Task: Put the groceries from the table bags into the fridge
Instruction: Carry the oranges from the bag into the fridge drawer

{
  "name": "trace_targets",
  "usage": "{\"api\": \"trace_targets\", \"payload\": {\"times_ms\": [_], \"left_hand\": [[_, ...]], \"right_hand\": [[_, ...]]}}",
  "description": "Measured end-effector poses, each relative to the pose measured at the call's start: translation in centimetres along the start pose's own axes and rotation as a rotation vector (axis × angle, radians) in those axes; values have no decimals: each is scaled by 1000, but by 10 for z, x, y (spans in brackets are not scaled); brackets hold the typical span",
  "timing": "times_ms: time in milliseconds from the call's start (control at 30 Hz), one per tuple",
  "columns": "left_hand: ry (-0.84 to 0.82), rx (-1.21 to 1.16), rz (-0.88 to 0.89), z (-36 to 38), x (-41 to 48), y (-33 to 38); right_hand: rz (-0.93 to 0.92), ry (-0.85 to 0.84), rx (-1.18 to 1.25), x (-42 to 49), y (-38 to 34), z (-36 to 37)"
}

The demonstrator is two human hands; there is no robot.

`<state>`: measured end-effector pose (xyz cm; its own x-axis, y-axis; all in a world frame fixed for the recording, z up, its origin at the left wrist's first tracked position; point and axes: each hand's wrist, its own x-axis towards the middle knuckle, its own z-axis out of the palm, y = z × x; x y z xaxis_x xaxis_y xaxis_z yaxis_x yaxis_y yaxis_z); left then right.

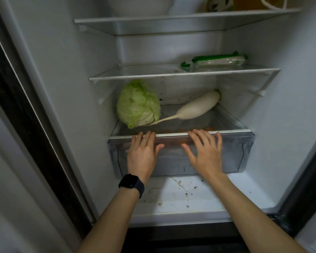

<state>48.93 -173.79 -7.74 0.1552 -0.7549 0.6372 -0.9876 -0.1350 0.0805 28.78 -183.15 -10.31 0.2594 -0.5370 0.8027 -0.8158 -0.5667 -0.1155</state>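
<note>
I face an open fridge. A green cabbage [138, 104] lies at the left of the glass cover above the clear crisper drawer [239, 152], and a long white radish [197, 106] lies slanted to its right, root tip touching the cabbage. My left hand [143, 154], with a ring and a black watch, presses flat on the drawer's front, fingers straight up to its top rim. My right hand [205, 153] presses flat on the same front, fingers spread. Something orange shows faintly inside the drawer.
A green-and-clear packet [219, 60] lies at the right of the middle glass shelf [135, 74]. The top shelf [153, 21] carries a white bowl and other containers. The fridge floor [199, 194] below the drawer is speckled with crumbs. The dark door edge runs along the left.
</note>
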Motion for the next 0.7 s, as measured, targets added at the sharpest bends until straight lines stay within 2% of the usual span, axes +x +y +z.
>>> {"api": "trace_targets", "payload": {"times_ms": [200,267,367,467,700], "left_hand": [[-81,-1,-43,-9,-3,7],[-188,-7,-71,-19,-7,13],[-224,-70,-123,-42,-28,29],[-235,-92,-132,-57,-72,45],[-345,-110,-310,-85,-223,59]], "right_hand": [[4,-216,-59,-1,-2,-29],[27,-227,-8,-12,-4,-49],[36,-235,109,-40,-7,-84],[64,-267,224,-76,-13,-120],[66,-439,398,-176,-30,-189]]}}
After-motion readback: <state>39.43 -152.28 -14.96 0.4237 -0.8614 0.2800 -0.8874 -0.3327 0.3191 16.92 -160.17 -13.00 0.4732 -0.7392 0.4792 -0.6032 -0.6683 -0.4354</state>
